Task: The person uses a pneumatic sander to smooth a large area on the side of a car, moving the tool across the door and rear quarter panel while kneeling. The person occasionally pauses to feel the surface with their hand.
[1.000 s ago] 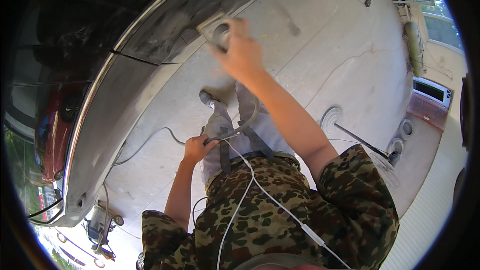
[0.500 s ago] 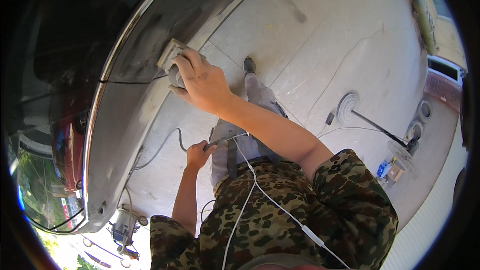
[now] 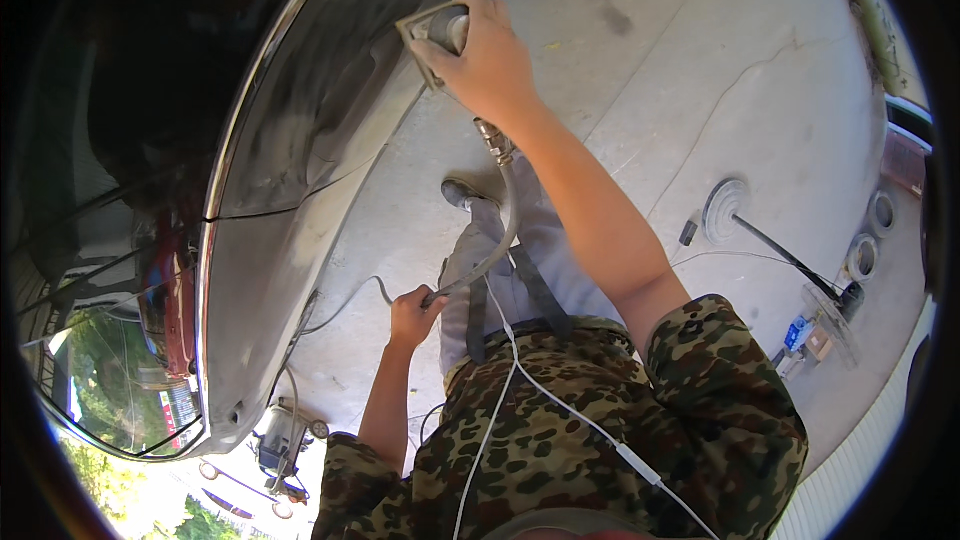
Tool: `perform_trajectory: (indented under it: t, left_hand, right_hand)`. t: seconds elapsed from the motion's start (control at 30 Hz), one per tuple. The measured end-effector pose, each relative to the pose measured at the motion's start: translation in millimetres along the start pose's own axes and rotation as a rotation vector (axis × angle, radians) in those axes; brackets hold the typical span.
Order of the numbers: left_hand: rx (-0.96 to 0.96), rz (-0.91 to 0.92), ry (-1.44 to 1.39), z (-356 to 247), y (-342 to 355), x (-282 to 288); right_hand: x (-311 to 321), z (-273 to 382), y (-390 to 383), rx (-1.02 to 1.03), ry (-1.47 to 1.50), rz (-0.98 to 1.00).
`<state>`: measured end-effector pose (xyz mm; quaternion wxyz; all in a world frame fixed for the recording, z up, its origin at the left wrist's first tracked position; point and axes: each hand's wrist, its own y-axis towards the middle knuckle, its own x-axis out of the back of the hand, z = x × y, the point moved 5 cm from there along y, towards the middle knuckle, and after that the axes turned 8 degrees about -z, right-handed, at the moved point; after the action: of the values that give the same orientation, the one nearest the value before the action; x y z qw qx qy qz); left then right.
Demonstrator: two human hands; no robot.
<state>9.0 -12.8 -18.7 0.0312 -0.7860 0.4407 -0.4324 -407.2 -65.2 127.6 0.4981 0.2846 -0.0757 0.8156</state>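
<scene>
1. Car body (image 3: 150, 90): far left, glossy near-black, mirror-like, showing reflections.
2. Bright trim strip (image 3: 262, 70): thin, smooth, metallic, bowed along the body's edge.
3. Lower panel (image 3: 330, 110): dull grey to black, cloudy and scuffed, split by a narrow seam.
4. Wheeled machine (image 3: 280, 437): grey and dark, boxy, small wheels, on the ground past the panel's end.
5. Left hand (image 3: 412, 316): fingers curled closed around the hose, low beside the trouser leg.
6. Sander (image 3: 440, 32): flat angular base, rounded dark grip. Under the right hand at the panel's lower edge; can't tell if the base touches.
7. Right hand (image 3: 495, 60): part-open, fingers and thumb wrapped over the sander's round top, firm hold.
8. Hose (image 3: 514, 210): grey, flexible; curves from a shiny ribbed metal coupling (image 3: 494, 142) near the right wrist down to the left hand.
9. Shirt (image 3: 560, 430): camouflage cloth, white cable (image 3: 510, 380) forking over it.
10. Floor (image 3: 640, 110): pale, hard, stained, fine lines.
11. Stand (image 3: 724, 210): round ridged disc, straight dark pole.
12. Two grey rings (image 3: 862, 258): thick, far right.
</scene>
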Motion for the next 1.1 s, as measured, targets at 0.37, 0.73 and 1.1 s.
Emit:
perform_trajectory:
  t: [0.37, 0.73, 1.1]
  left_hand:
    - [-0.171, 0.031, -0.094, -63, 9, 0]
    - [-0.274, -0.004, -0.183, -80, 12, 3]
    - [-0.304, 0.002, -0.215, -84, 11, 8]
  right_hand:
    - [3, 16, 36, 0.066, -0.142, 0.258]
    - [6, 20, 62, 0.052, -0.344, 0.398]
    - [-2, 32, 59, 0.086, -0.269, 0.397]
